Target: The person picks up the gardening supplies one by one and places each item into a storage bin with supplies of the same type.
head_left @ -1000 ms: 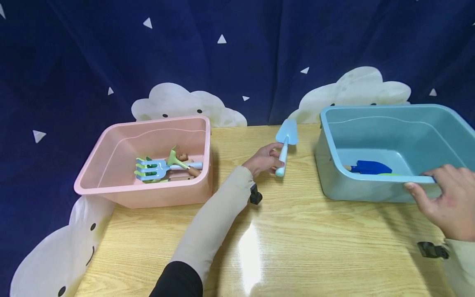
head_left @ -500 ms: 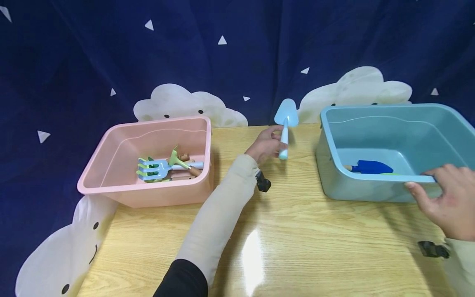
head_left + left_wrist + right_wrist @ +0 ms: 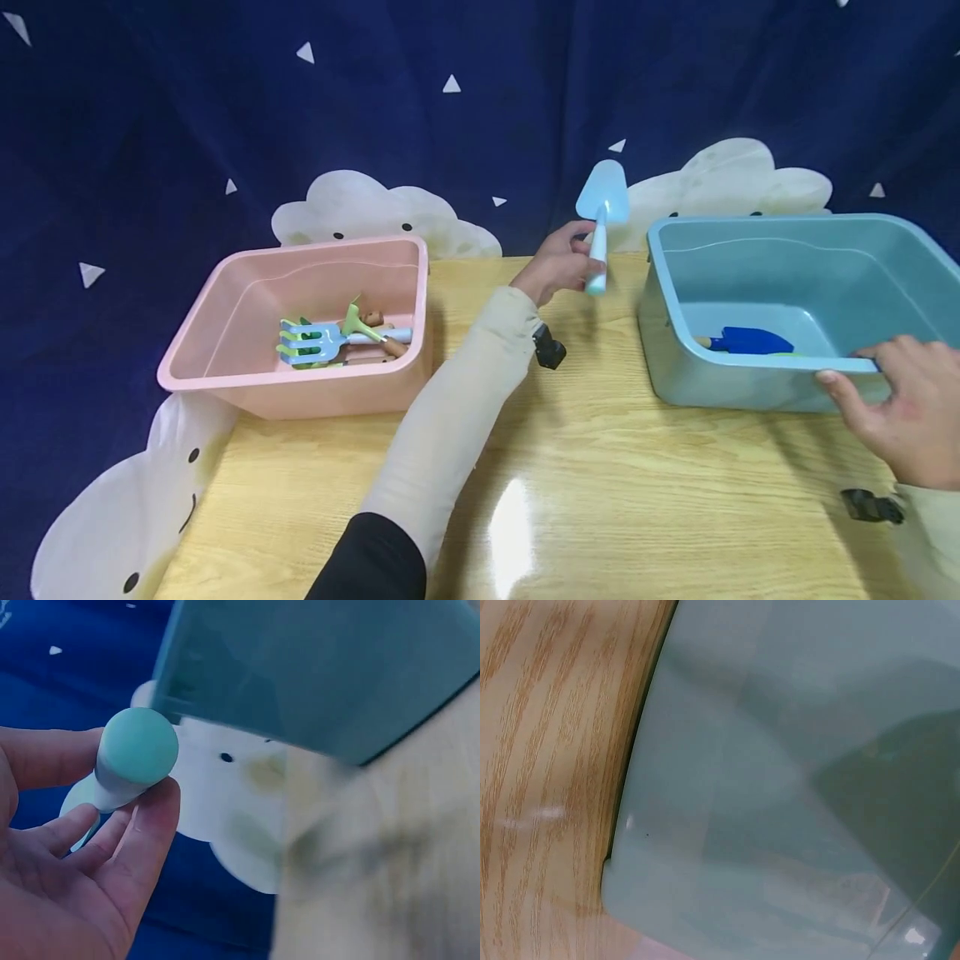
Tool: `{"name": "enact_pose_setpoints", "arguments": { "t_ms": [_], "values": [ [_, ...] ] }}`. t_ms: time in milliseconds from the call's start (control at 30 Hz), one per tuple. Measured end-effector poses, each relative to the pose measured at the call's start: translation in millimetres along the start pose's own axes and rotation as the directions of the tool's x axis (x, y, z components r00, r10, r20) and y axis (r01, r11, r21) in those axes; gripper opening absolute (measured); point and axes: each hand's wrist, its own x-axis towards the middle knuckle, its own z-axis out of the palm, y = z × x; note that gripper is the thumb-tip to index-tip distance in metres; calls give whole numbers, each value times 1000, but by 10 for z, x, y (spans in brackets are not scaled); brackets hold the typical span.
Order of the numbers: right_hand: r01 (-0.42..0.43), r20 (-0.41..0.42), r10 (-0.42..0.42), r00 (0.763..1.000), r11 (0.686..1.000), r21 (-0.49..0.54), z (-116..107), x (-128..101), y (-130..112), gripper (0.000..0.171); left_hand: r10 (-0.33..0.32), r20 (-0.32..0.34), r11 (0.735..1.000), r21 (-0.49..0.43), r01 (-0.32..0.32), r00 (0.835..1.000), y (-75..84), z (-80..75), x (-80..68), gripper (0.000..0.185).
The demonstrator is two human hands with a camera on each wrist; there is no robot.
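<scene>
My left hand (image 3: pixel 558 264) pinches the handle of a light blue toy trowel (image 3: pixel 603 193) between thumb and fingers, blade up, above the table between two bins. In the left wrist view the mint end of the trowel handle (image 3: pixel 139 746) faces the camera. My right hand (image 3: pixel 911 404) grips the front rim of the blue-green bin (image 3: pixel 750 379), thumb outside and fingers over the edge. Inside that bin lies a dark blue trowel (image 3: pixel 752 340), with something light green partly hidden by the rim. The right wrist view shows mostly the bin's outer wall (image 3: pixel 727 787).
A pink bin (image 3: pixel 322 398) stands on the left, holding a light blue hand fork (image 3: pixel 311 342), a light green tool with a wooden handle (image 3: pixel 357 323) and other pieces beneath. The wooden table (image 3: pixel 637 500) meets a dark blue curtain (image 3: pixel 525 108) at the back.
My left hand has lifted the light blue trowel off the table, moving it up, away and slightly right. The right hand stays on the blue-green bin's rim.
</scene>
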Motion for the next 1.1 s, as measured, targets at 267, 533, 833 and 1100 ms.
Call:
{"name": "enact_pose_setpoints", "arguments": {
  "t_ms": [267, 533, 833, 1100],
  "values": [
    [20, -81, -17, 997, 999, 35, 15, 1, -22, 92, 93, 49, 987, 125, -98, 994, 445, -21, -93, 68],
    [13, -111, -2, 994, 995, 96, -14, -23, -13, 86, 169, 215, 924, 304, -231, 962, 834, 145, -242, 67],
    [25, -123, -16, 992, 997, 75, -42, -48, -12, 90, 76, 294, 830, 512, -224, 953, 1164, 459, -329, 71],
    [-10, -65, 12, 998, 999, 31, -52, -35, -57, 91, -24, 404, 778, 582, -237, 915, 1239, 547, -381, 72]
  ]
}}
